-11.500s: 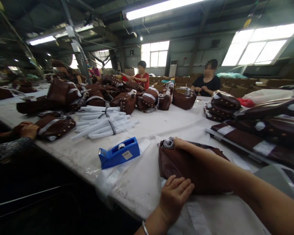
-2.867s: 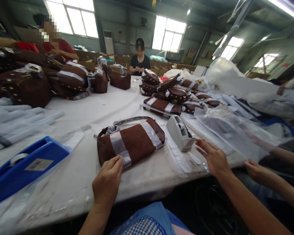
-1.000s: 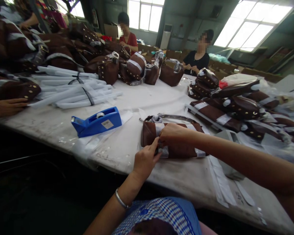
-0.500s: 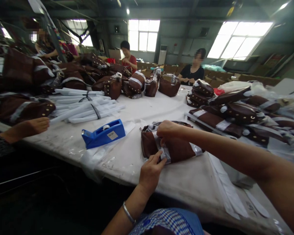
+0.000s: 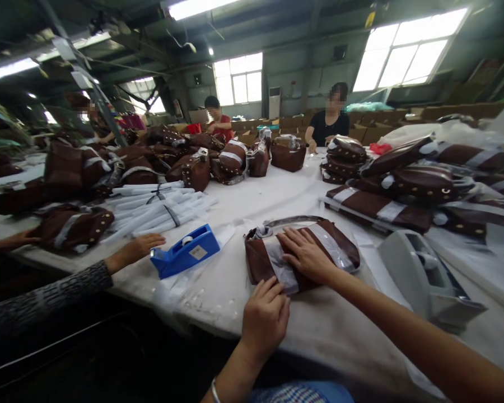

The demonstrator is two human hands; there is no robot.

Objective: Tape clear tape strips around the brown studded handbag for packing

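A brown leather handbag [image 5: 258,258] with pale plastic strips wrapped around it lies on the table in front of me. My right hand [image 5: 307,254] rests flat on its upper face, fingers spread beside the left strip [image 5: 280,260]. At the front edge, the fingertips of my left hand [image 5: 264,316] touch the lower end of that strip, fingers extended and slightly bent. Neither hand is gripping anything. The bag's dark strap [image 5: 296,219] lies along its far side.
To the left stands a blue tape dispenser [image 5: 185,252], with a co-worker's hand [image 5: 138,249] reaching toward it. A grey dispenser [image 5: 420,280] stands at right. White rolled tubes [image 5: 151,210] and piled brown bags [image 5: 407,187] lie around. Several people work beyond the table [image 5: 218,302].
My right hand has gone from a closed pinch at the strip to lying flat on the bag. The co-worker's arm at left has reached toward the blue dispenser. The view has shifted.
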